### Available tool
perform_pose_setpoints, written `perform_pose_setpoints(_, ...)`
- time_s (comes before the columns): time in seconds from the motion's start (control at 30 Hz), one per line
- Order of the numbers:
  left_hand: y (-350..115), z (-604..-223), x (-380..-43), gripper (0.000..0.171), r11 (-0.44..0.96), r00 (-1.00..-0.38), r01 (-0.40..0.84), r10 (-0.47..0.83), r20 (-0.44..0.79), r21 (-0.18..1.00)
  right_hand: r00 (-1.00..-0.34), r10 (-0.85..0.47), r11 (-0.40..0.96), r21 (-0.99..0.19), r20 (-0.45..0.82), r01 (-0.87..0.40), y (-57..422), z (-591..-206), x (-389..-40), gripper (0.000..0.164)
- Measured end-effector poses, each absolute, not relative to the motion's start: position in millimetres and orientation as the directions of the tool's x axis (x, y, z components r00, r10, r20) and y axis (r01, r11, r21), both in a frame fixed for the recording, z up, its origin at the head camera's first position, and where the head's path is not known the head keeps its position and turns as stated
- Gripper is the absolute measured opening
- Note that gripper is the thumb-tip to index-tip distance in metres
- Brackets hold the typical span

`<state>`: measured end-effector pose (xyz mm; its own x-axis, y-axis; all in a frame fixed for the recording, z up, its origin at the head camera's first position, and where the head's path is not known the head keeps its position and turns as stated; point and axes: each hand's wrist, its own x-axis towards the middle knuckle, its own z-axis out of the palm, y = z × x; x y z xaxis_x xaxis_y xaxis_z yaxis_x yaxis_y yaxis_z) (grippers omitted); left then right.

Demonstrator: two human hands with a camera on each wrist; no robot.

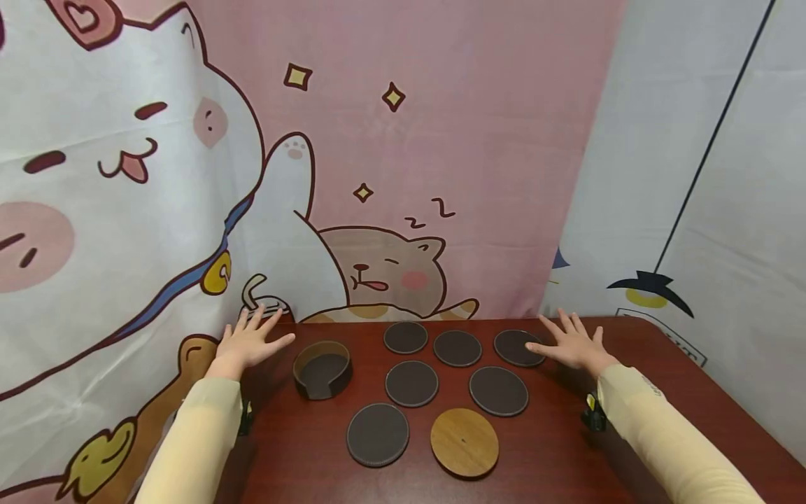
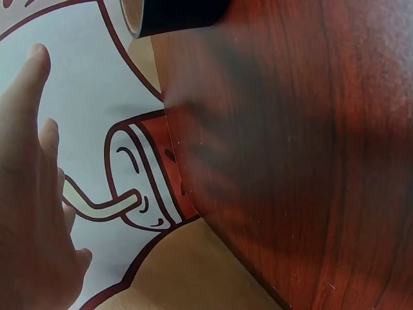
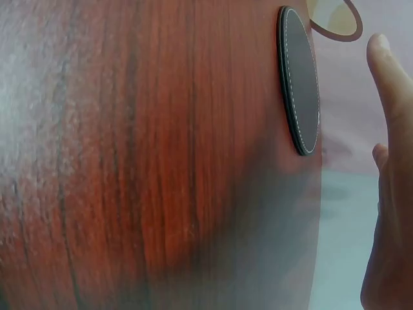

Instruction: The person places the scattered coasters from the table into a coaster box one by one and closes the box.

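Note:
My left hand [image 1: 247, 344] is spread above the table's left side, holding nothing, with a round dark coaster holder [image 1: 322, 369] just to its right. Over the right side, my right hand [image 1: 574, 346] is held up with its fingers apart. Its thumb overlaps the edge of a dark round coaster [image 1: 515, 348] in the head view; the right wrist view shows a gap between hand and coaster [image 3: 302, 84]. Several more stitched dark coasters lie spread over the middle, among them a near one [image 1: 378, 435]. Beside that one is a round wooden disc [image 1: 464, 442].
The reddish-brown wooden table [image 1: 283, 455] ends at a cloth backdrop [image 1: 491, 154] printed with cartoon animals. White cloth [image 1: 743, 231] hangs along the right side. Small dark devices are strapped at both wrists, such as the right wrist device [image 1: 594, 414].

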<state>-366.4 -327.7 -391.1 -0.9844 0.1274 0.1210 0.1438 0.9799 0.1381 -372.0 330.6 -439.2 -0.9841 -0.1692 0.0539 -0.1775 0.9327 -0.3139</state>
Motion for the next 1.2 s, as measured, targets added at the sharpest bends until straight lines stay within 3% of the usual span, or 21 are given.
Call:
perform_pose_setpoints(0.33, -330, -391, -365, 0.088, 0.972, -0.984, 0.154, 0.135, 0.112, 0.178, -0.979, -0.196, 0.926, -0.317, 0.061, -0.205, 328, -445, -373, 0.094)
perform_pose_setpoints(0.5, -333, -389, -362, 0.080, 0.895, -0.976, 0.215, 0.194, 0.093, 0.391, -0.958, -0.262, 0.896, -0.339, 0.115, -0.286, 308, -442, -371, 0.093)
perform_pose_setpoints(0.63, -332, -389, -360, 0.074, 0.769, -0.964, 0.251, 0.256, 0.077, 0.588, -0.919, -0.349, 0.846, -0.361, 0.183, -0.393, 282, -440, -369, 0.087)
perform_pose_setpoints(0.8, -326, -394, -357, 0.067, 0.639, -0.956, 0.265, 0.269, 0.113, 0.722, -0.860, -0.455, 0.757, -0.408, 0.232, -0.511, 236, -439, -360, 0.084)
perform_pose_setpoints(0.97, -316, -411, -355, 0.063, 0.351, -0.966, 0.195, 0.231, 0.117, 0.916, -0.820, -0.528, 0.659, -0.503, 0.220, -0.559, 187, -437, -348, 0.084)
perform_pose_setpoints(1.07, -309, -426, -352, 0.062, 0.175, -0.976, 0.131, 0.195, 0.096, 0.976, -0.791, -0.584, 0.608, -0.546, 0.185, -0.577, 160, -437, -339, 0.084)
perform_pose_setpoints(1.2, -304, -443, -348, 0.061, 0.047, -0.989, 0.071, 0.135, 0.064, 0.996, -0.729, -0.672, 0.553, -0.569, 0.128, -0.609, 126, -435, -329, 0.093)
